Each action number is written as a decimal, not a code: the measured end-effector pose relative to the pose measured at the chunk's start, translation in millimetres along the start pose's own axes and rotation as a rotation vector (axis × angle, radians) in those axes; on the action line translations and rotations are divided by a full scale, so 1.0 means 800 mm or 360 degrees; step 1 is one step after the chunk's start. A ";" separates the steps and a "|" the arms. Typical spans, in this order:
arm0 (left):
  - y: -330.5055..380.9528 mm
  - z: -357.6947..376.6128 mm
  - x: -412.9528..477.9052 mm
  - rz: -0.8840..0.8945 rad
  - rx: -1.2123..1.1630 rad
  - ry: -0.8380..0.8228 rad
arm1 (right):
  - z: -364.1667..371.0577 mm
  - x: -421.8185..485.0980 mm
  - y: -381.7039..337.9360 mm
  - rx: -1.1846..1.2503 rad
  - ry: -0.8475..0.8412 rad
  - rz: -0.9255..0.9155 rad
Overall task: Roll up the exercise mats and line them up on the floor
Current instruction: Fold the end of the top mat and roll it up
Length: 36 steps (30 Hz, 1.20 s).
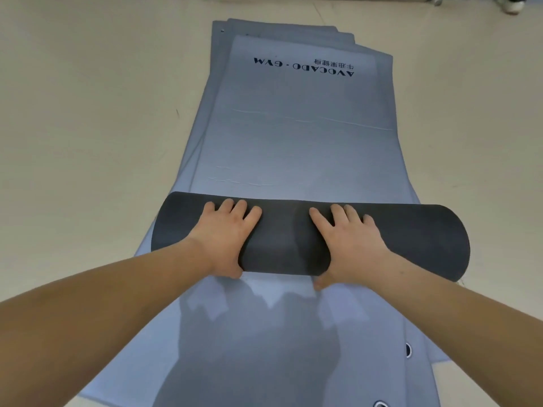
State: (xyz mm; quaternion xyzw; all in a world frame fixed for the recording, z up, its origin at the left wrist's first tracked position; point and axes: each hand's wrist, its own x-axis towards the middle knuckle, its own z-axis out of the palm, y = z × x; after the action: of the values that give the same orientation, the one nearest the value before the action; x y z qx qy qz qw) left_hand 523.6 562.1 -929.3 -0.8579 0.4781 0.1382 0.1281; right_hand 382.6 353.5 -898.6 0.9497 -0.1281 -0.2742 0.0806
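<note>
Dark foam roll (293, 239) sits partway along top grey mat (293, 136) of stack (264, 348). L hand (223, 239) + R hand (349, 242) wrap it, fingers over, thumbs under. Step: rolling mat 1. Next likely needs even push fwd, ends flush.

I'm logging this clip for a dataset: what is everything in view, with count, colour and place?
mat roll: one, dark grey outside, lying across the stack, partly rolled
flat mat part: one, blue-grey with dark print, the same mat, beyond the roll
lower mats: several, exact count unclear, blue-grey, stacked under it
eyelets: two clear, metal-rimmed, lower right mat edges
floor: beige, around the stack
shoe: one, pale, top right corner
left hand: one, grips the roll left of centre, fingers over the top
right hand: one, grips the roll right of centre, fingers over the top
</note>
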 end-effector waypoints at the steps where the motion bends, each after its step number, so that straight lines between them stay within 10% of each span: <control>1: -0.003 -0.002 0.003 0.0021 0.0009 -0.0013 | 0.010 0.003 0.000 -0.0045 0.0070 0.0015; 6: -0.010 -0.036 0.005 0.0134 -0.0064 -0.0092 | 0.002 0.008 0.023 0.0172 0.0203 -0.0080; 15: 0.014 -0.078 -0.031 0.0091 -0.0875 -0.1102 | -0.049 -0.023 0.058 0.0640 -0.0943 -0.0259; 19: -0.004 -0.072 -0.018 0.0059 -0.1081 -0.1124 | -0.070 -0.032 0.060 0.0638 -0.0725 -0.0265; 28: -0.050 -0.071 -0.027 -0.0245 -0.0796 -0.0284 | -0.059 -0.048 -0.045 -0.0153 -0.0269 -0.0152; 36: 0.010 -0.070 -0.088 0.0036 -0.0080 0.0303 | -0.113 0.036 0.003 0.0498 -0.0480 -0.0093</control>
State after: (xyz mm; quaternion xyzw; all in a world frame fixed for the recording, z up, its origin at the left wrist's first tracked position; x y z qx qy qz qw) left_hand 487.7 593.6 -853.1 -0.8646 0.4942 0.0696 0.0588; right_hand 454.5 350.1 -836.9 0.9022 -0.1523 -0.3920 -0.0958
